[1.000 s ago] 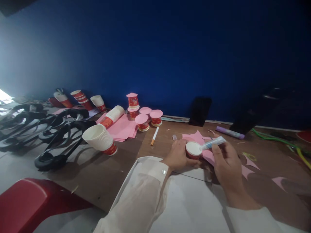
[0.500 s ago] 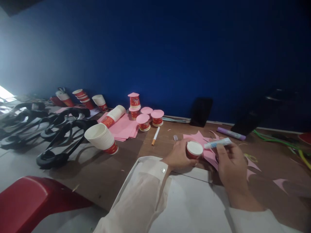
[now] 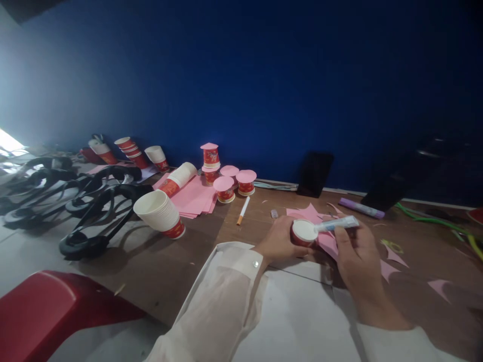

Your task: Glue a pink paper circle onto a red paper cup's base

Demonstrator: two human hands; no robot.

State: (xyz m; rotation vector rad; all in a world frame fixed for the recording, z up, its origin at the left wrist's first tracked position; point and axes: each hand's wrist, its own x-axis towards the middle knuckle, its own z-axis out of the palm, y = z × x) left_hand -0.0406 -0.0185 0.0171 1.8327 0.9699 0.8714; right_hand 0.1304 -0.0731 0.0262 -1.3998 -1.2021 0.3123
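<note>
My left hand [image 3: 281,240] is wrapped round a small red paper cup [image 3: 305,231], whose white round end faces up. In my right hand [image 3: 358,254] is a white and light-blue glue tube [image 3: 337,223], pinched between thumb and fingers and held nearly level. Its narrow tip meets the right edge of the cup's white end. Beneath and behind the cup lie cut scraps of pink paper [image 3: 328,244]. Left of my hands stand several short red cups topped with pink paper discs [image 3: 246,176], one of them stacked on another.
A leaning stack of white paper cups [image 3: 156,211] stands at left, near pink sheets [image 3: 194,198] and black headsets [image 3: 86,241]. A cigarette [image 3: 243,210], a purple tube [image 3: 361,208], yellow scissors handles [image 3: 392,245] and green cables [image 3: 426,217] lie about. A red chair [image 3: 56,311] juts in lower left.
The glue tube's tip has moved left and down onto the edge of the cup's white end. My left hand keeps its hold on the cup. The whole view has shifted slightly.
</note>
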